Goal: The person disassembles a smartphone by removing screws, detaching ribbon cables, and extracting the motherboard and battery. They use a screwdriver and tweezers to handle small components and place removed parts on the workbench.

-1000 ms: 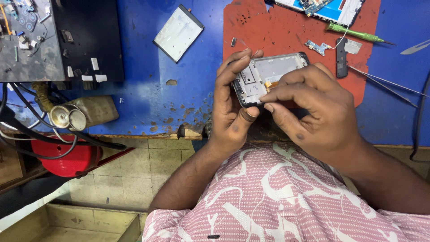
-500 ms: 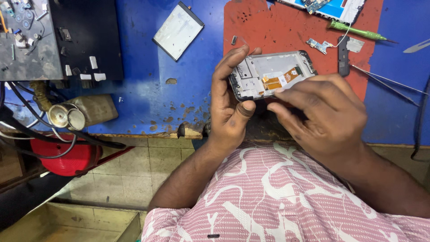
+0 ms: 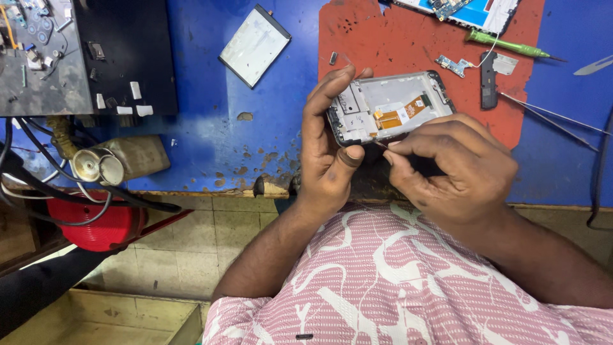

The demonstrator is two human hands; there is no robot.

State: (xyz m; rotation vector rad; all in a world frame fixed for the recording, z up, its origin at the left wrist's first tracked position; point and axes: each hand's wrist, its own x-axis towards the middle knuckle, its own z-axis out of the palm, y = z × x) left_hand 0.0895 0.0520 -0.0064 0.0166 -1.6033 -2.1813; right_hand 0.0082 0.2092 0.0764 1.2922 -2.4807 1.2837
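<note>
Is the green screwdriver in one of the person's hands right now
No, the green screwdriver lies on the red mat, while the left hand holds the opened phone.

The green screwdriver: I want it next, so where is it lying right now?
In the head view, the green screwdriver lies at upper right on the red mat, just below the opened phone at the top edge and above the small circuit board.
</note>
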